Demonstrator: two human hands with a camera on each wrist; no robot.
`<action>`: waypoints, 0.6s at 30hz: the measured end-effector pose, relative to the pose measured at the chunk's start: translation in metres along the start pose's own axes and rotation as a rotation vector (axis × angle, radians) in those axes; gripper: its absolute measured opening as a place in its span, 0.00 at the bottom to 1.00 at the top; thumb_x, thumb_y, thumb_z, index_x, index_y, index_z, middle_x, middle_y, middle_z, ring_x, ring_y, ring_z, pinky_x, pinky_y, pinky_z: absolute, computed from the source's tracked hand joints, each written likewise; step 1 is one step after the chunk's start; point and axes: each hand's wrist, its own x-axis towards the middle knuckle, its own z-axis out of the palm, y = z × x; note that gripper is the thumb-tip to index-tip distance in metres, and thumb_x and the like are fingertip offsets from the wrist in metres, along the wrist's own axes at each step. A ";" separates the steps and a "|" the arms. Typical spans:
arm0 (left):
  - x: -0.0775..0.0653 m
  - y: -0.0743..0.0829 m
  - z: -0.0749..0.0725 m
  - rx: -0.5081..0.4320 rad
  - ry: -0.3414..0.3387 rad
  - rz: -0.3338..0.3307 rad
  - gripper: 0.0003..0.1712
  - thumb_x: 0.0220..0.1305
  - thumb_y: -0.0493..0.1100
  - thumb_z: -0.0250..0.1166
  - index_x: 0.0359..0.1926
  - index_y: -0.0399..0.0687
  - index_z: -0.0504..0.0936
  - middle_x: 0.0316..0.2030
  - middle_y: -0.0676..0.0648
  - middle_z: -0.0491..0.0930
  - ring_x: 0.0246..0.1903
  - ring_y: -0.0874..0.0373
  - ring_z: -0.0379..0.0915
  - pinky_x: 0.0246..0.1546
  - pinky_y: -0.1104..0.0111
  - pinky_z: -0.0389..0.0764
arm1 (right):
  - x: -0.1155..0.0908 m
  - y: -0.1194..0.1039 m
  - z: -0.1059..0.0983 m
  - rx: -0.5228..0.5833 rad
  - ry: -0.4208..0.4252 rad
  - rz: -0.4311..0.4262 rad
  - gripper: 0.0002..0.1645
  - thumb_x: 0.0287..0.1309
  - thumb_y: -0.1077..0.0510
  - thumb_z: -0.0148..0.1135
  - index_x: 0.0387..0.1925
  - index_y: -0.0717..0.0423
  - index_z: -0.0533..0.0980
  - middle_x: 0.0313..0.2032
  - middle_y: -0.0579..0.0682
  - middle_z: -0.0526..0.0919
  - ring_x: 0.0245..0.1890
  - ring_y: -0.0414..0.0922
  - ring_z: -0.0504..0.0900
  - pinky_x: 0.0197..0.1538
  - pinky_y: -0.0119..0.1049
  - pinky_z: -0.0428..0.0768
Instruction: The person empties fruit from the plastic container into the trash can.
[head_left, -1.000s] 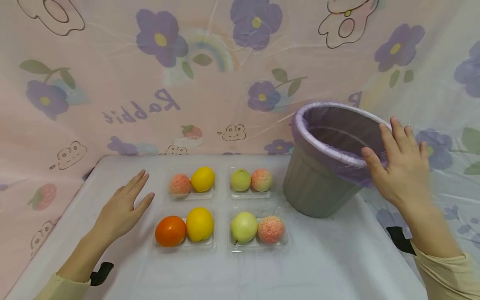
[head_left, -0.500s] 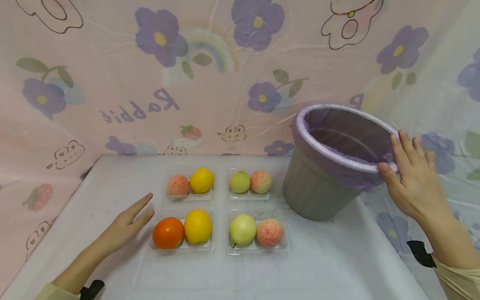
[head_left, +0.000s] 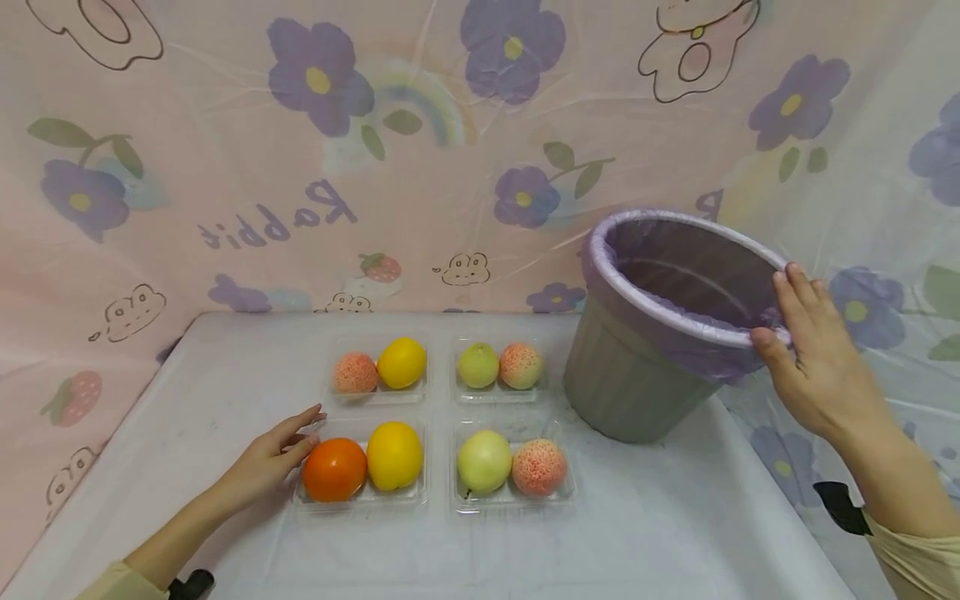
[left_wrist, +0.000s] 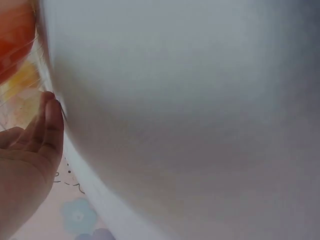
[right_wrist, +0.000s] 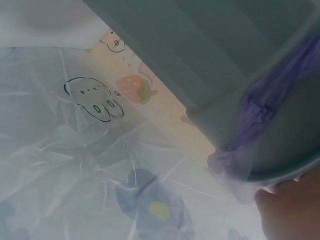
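Note:
My left hand (head_left: 258, 467) is at the left edge of the front-left clear plastic tray (head_left: 427, 492), fingers extended along its back-left corner. That tray holds an orange-red round fruit (head_left: 334, 470) and a yellow fruit (head_left: 395, 455). In the left wrist view the fingertips (left_wrist: 52, 110) lie close by the tray's side; contact is hard to tell. My right hand (head_left: 828, 367) rests on the right rim of a grey bin (head_left: 637, 375) with a purple liner bag (head_left: 697, 350) folded over its lip. Its fingers look fairly straight. In the right wrist view the hand is mostly cut off.
Three more clear trays hold paired fruit: a speckled pink one (head_left: 356, 372) with a yellow one (head_left: 402, 363), a green one (head_left: 478, 365) with a speckled one (head_left: 521, 365), and a pear (head_left: 484, 461) with a speckled one (head_left: 539, 467). Patterned cloth (head_left: 420, 183) hangs behind the white table (head_left: 637, 533).
My left hand has moved down and right to the front-left tray. My right hand has shifted right and down slightly and settled on the bin's rim. The fruit stays in place.

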 end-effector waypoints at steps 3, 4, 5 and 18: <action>0.001 -0.002 0.001 -0.047 -0.004 0.010 0.34 0.81 0.47 0.55 0.79 0.36 0.59 0.69 0.33 0.72 0.57 0.42 0.79 0.49 0.65 0.84 | 0.000 -0.001 -0.001 0.005 -0.002 -0.008 0.40 0.82 0.47 0.43 0.82 0.61 0.45 0.83 0.60 0.41 0.81 0.63 0.33 0.81 0.58 0.31; 0.002 -0.002 0.001 -0.070 -0.007 0.018 0.34 0.81 0.46 0.55 0.78 0.35 0.59 0.69 0.32 0.73 0.56 0.43 0.79 0.48 0.68 0.83 | 0.000 -0.001 0.000 0.008 -0.002 -0.011 0.40 0.82 0.47 0.43 0.82 0.62 0.45 0.83 0.60 0.41 0.81 0.63 0.33 0.81 0.58 0.31; 0.002 -0.002 0.001 -0.093 -0.009 0.021 0.33 0.81 0.45 0.55 0.78 0.34 0.60 0.68 0.32 0.73 0.56 0.43 0.80 0.48 0.70 0.83 | 0.000 -0.001 0.000 0.009 -0.002 -0.011 0.40 0.82 0.48 0.43 0.82 0.62 0.45 0.83 0.60 0.40 0.81 0.63 0.33 0.81 0.58 0.31; 0.002 -0.003 -0.001 -0.264 -0.032 -0.032 0.30 0.81 0.47 0.57 0.74 0.34 0.66 0.65 0.33 0.76 0.64 0.36 0.73 0.47 0.70 0.83 | 0.000 0.000 0.000 0.001 -0.007 -0.015 0.41 0.82 0.47 0.43 0.82 0.62 0.45 0.83 0.59 0.39 0.82 0.62 0.32 0.81 0.57 0.31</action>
